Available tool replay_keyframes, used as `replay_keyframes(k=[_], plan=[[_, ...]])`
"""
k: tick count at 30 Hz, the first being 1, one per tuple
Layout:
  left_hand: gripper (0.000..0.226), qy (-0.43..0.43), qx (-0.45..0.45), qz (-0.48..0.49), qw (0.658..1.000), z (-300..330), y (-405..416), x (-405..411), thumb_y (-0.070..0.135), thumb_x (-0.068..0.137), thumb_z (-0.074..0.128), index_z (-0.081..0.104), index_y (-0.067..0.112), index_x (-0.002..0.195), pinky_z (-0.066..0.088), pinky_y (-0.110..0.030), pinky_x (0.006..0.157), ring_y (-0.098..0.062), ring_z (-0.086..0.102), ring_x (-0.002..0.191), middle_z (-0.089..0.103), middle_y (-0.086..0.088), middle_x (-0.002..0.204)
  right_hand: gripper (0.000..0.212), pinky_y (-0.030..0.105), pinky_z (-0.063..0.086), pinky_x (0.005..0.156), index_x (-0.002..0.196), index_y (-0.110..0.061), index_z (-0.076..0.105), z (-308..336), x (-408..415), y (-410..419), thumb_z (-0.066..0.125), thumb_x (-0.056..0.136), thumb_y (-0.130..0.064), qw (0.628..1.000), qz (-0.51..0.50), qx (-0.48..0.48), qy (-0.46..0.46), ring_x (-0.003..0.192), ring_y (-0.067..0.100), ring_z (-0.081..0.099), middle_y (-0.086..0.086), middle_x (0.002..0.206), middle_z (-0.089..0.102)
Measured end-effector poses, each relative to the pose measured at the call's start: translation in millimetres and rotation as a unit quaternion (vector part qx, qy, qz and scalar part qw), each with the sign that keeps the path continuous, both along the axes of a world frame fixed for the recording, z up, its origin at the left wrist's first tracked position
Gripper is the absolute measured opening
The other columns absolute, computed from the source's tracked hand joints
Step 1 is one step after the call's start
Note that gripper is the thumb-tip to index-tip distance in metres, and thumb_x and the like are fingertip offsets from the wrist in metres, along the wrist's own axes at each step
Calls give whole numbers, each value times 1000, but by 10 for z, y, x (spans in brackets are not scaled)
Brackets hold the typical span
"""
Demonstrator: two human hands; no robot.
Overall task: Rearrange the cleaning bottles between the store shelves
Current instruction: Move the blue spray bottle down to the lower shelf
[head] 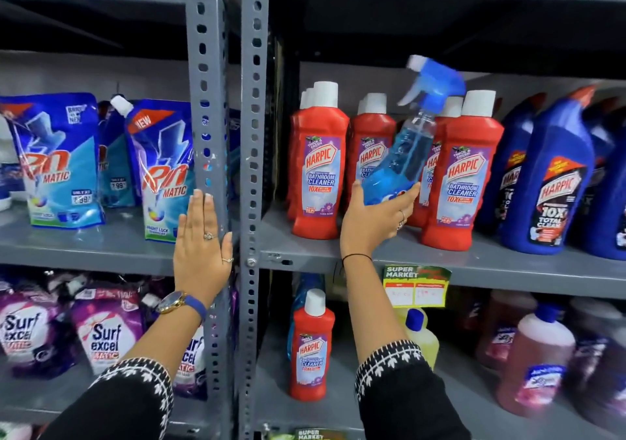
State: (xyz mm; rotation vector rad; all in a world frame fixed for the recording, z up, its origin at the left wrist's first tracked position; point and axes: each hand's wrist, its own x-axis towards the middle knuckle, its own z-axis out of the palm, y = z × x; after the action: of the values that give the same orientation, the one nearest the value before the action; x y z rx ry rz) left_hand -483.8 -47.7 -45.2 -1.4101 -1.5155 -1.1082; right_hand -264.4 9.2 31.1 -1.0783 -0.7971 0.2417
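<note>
Red Harpic bottles [318, 165] crowd the right hand's [372, 222] tilted spray bottle [403, 158].

Spray bottle [404, 155] tilted before Harpic bottles [318, 165], pouches [61, 161] on shelf [84, 243] left

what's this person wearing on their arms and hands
Both arms have black sleeves with white leaf-pattern embroidery at the cuffs. The left hand wears two rings, and its wrist carries a gold-cased watch on a blue strap. The right hand has rings on two fingers and a thin black band around the wrist.
</note>
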Motion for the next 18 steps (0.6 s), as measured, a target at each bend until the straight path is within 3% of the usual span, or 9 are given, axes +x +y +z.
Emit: replay_keyframes(k=[4, 6, 9, 11, 13, 16, 18], plan=[[65, 4, 0, 0, 1000, -3, 1, -5, 27, 95, 31, 7, 0, 148, 0, -33, 118, -27, 10, 142, 15, -22, 153, 85, 26, 29, 107, 147, -12, 14, -1, 34, -97, 64, 83, -36, 987, 92, 106, 81, 132, 18, 34, 10, 147, 34], [65, 4, 1, -3, 1000, -3, 7, -9, 27, 95, 32, 7, 0, 148, 0, -33, 118, -29, 11, 142, 15, -22, 153, 77, 12, 36, 98, 146, -13, 18, -28, 68, -164, 56, 84, -37, 970, 156, 149, 107, 122, 2, 46, 1, 139, 43], [66, -4, 3, -12, 1000, -9, 19, -10, 27, 94, 33, 6, 2, 149, 0, -33, 118, -30, 13, 142, 15, -22, 154, 66, 5, 38, 88, 143, -19, 27, -105, 83, -270, 46, 84, -44, 950, 236, 167, 116, 108, -18, 48, -20, 124, 49], [67, -4, 5, -14, 1000, -12, 18, -11, 26, 93, 33, 4, 3, 149, 0, -33, 118, -30, 12, 142, 15, -22, 154, 55, 6, 38, 90, 138, -30, 32, -171, 43, -392, 41, 86, -48, 933, 302, 150, 125, 109, -21, 46, -31, 121, 46], [67, -3, 4, -12, 1000, -14, 16, -8, 26, 94, 33, 4, 2, 149, -1, -33, 118, -30, 11, 142, 15, -22, 153, 44, 19, 40, 99, 131, -40, 36, -290, -23, -525, 40, 88, -45, 911, 363, 143, 135, 118, -8, 48, -23, 127, 49], [66, -4, 3, -11, 1000, -21, 11, -5, 26, 94, 33, 6, 1, 149, -1, -33, 117, -30, 10, 143, 13, -22, 154, 62, 26, 42, 102, 143, -26, 30, -568, -119, -752, 45, 86, -46, 884, 423, 135, 147, 126, 6, 48, -2, 141, 46], [66, -3, 2, -9, 1000, -23, 11, -4, 25, 94, 33, 5, 1, 149, -1, -33, 117, -28, 8, 143, 12, -21, 154, 74, 37, 34, 110, 146, -19, 24, -781, -168, -907, 50, 82, -48, 875, 447, 126, 135, 133, 17, 41, 8, 148, 39]])
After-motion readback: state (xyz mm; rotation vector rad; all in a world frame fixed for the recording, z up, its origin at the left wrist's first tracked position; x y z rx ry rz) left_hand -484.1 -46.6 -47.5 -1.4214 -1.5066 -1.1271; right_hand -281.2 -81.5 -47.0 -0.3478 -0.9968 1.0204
